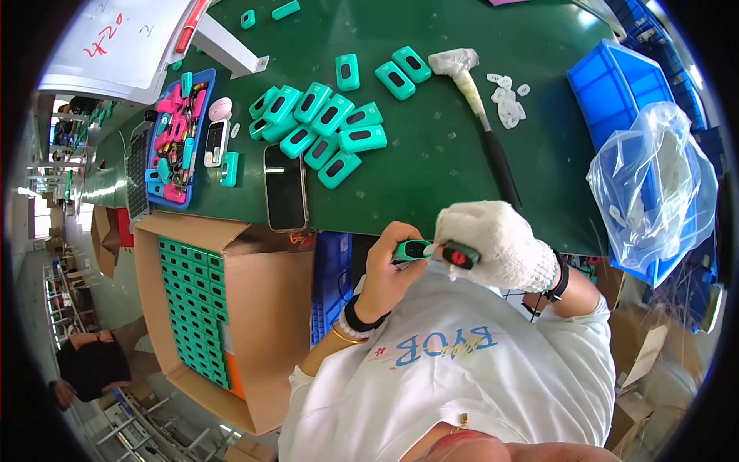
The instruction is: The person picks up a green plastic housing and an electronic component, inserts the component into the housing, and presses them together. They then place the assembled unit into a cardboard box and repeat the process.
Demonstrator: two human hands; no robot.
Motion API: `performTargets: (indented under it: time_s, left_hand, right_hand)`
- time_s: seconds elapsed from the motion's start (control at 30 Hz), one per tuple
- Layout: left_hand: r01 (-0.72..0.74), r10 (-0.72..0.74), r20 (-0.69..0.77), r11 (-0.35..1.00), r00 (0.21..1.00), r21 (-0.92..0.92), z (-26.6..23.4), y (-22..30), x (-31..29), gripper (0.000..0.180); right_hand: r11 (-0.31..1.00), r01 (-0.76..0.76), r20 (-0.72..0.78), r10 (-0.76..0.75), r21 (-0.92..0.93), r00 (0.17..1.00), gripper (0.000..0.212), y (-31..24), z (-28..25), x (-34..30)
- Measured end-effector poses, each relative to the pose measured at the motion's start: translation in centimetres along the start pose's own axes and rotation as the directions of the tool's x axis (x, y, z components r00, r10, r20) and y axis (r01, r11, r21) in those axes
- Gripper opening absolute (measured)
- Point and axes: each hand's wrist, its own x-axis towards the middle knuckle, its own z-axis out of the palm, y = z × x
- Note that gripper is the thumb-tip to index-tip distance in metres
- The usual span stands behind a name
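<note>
Close to my body at the table's front edge, my bare left hand (387, 271) pinches a small teal plastic case (414, 249) with a dark oval window. My right hand (499, 240), in a white knitted glove, is closed around a dark-handled tool (460, 256) with a red end. The tool's far end points toward the case; its tip is too small to make out. Past the gloved hand lies a mallet (499, 158) with a black grip and a head wrapped in white. Several matching teal cases (332, 115) are heaped on the table.
A phone (285, 189) lies near the heap. At left stands a blue tray (202, 85) of pink and teal parts; below it, a carton (269, 323) holds rows of teal cases. Small white pieces (508, 108) lie near blue bins (608, 85), one draped with a clear bag (654, 177).
</note>
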Motion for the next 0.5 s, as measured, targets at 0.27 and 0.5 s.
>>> performTargets:
  time_s: [0.27,0.5]
  left_hand:
    - [-0.189,0.160,0.110,0.919,0.981,0.345,-0.3,0.3,-0.4,0.044]
    - [-0.165,0.124,0.133,0.919,0.983,0.359,0.5,0.4,-0.1,0.045]
  right_hand:
    - [0.900,0.179,0.197,-0.106,-0.398,0.975,0.023,-1.1,1.5,-1.2]
    - [0.858,0.101,0.202,0.003,-0.504,0.979,0.027,-1.5,1.6,-2.0]
